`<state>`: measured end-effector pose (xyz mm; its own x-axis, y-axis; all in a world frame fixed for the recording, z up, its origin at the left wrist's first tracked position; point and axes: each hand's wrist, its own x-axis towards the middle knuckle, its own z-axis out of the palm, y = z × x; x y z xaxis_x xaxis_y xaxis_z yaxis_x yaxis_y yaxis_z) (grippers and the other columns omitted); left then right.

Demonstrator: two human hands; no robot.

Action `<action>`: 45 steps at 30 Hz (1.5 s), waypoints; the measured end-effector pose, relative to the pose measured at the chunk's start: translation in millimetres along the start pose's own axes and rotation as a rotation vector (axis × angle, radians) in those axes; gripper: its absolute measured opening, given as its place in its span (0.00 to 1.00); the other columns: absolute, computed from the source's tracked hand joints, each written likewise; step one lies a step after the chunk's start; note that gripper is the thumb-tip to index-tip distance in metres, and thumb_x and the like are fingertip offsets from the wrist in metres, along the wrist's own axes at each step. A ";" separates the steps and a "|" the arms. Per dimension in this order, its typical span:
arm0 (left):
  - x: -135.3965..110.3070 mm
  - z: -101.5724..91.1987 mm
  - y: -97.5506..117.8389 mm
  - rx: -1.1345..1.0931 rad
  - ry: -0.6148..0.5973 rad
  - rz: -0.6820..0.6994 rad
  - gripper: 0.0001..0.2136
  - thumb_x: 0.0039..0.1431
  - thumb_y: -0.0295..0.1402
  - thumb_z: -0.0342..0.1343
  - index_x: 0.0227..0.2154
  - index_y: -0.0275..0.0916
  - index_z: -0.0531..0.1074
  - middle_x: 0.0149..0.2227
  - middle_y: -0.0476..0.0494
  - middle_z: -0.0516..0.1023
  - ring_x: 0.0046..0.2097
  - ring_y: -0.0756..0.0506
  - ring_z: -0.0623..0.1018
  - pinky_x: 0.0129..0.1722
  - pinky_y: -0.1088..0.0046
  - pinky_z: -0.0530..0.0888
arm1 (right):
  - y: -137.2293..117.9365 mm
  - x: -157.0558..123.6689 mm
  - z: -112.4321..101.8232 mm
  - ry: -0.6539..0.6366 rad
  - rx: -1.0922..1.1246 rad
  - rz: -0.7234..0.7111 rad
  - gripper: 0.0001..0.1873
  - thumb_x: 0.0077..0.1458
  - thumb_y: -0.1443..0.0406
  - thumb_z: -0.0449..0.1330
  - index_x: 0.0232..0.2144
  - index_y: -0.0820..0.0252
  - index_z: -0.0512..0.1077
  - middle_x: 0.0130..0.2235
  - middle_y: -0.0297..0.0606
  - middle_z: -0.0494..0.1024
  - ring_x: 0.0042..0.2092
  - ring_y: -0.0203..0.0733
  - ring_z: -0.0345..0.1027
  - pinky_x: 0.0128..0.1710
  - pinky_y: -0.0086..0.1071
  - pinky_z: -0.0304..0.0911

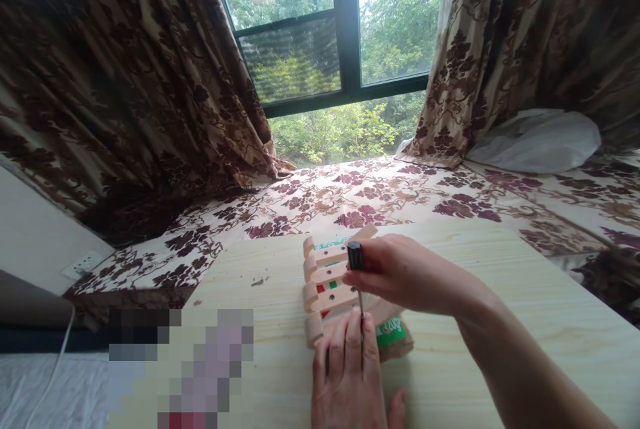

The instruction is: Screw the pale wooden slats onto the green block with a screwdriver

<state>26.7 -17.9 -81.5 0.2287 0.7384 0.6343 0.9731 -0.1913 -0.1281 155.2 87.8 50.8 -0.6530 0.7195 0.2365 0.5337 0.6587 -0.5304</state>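
On the pale wooden tabletop (465, 362), a slatted light-wood frame (337, 297) is touched by the outstretched fingers of the left hand (349, 376), and a black-handled metal screwdriver (355, 256) is gripped near-upright in the curled right hand (407, 270).

One black-handled screwdriver (355, 256) with slim metal shaft, gripped near upright in the right hand (403, 272), the shaft running down to the fingertips of the left hand (349, 372), which lies flat over one pale wooden slatted piece (343, 298) with rounded ends and dark screws, above a brown packet printed green and red (394, 332). Support: light wood-grain board (450, 376). Background: cream cloth with purple-brown flowers (320, 202), brown floral curtains (165, 82), dark-framed window (346, 36), translucent white plastic bag (540, 142).
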 end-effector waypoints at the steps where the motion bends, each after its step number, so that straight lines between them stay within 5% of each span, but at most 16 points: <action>1: 0.2 -0.6 -0.1 0.000 -0.007 0.002 0.27 0.52 0.47 0.48 0.52 0.35 0.64 0.53 0.40 0.68 0.53 0.40 0.65 0.50 0.61 0.58 | -0.1 0.1 -0.9 -0.008 0.011 -0.013 0.13 0.52 0.59 0.55 0.22 0.61 0.63 0.20 0.29 0.63 0.23 0.30 0.51 0.23 0.27 0.44; 7: 1.6 -3.3 0.6 0.000 -0.017 0.005 0.25 0.54 0.44 0.45 0.51 0.34 0.64 0.53 0.39 0.68 0.54 0.40 0.64 0.51 0.60 0.58 | -7.7 -3.0 -5.4 -0.093 0.076 -0.092 0.08 0.53 0.63 0.54 0.24 0.60 0.64 0.22 0.28 0.64 0.24 0.29 0.52 0.24 0.26 0.45; 15: 1.5 -2.3 0.9 0.001 -0.014 0.001 0.26 0.56 0.46 0.42 0.51 0.35 0.65 0.52 0.40 0.69 0.53 0.41 0.65 0.50 0.60 0.58 | -3.4 0.4 2.3 0.035 -0.059 0.024 0.14 0.53 0.58 0.55 0.22 0.60 0.60 0.21 0.29 0.64 0.24 0.30 0.50 0.24 0.28 0.44; 20: 2.3 -4.7 -0.3 0.023 -0.019 0.017 0.26 0.57 0.46 0.41 0.51 0.34 0.65 0.52 0.39 0.69 0.54 0.41 0.64 0.51 0.60 0.57 | -7.3 -2.4 -0.2 -0.052 -0.006 -0.092 0.09 0.53 0.62 0.54 0.23 0.59 0.61 0.21 0.28 0.64 0.24 0.29 0.52 0.24 0.27 0.45; 27: 2.0 -6.0 -13.5 0.047 0.004 0.173 0.32 0.51 0.53 0.48 0.54 0.36 0.63 0.53 0.38 0.67 0.54 0.39 0.65 0.51 0.63 0.59 | -6.7 -3.9 -2.4 0.051 -0.033 -0.005 0.14 0.54 0.59 0.53 0.21 0.60 0.60 0.20 0.29 0.62 0.23 0.29 0.49 0.23 0.28 0.43; 32: 1.2 -6.6 -12.4 0.033 -0.031 0.142 0.31 0.52 0.53 0.47 0.53 0.37 0.63 0.54 0.39 0.67 0.54 0.39 0.65 0.51 0.63 0.59 | -11.3 -6.7 -7.3 0.131 0.007 -0.010 0.15 0.55 0.59 0.52 0.20 0.60 0.59 0.19 0.28 0.59 0.24 0.30 0.48 0.23 0.28 0.43; 45: -6.8 1.5 -0.2 -0.023 0.031 0.017 0.23 0.56 0.42 0.42 0.52 0.38 0.64 0.53 0.40 0.68 0.56 0.41 0.63 0.52 0.61 0.58 | -8.7 -2.8 2.3 0.042 -0.061 0.017 0.15 0.54 0.59 0.53 0.20 0.60 0.58 0.20 0.29 0.62 0.23 0.29 0.48 0.23 0.28 0.43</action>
<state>24.9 -21.9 -86.9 0.2440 0.7149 0.6553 0.9681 -0.2188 -0.1217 151.2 79.6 52.9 -0.6209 0.7387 0.2625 0.5773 0.6574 -0.4844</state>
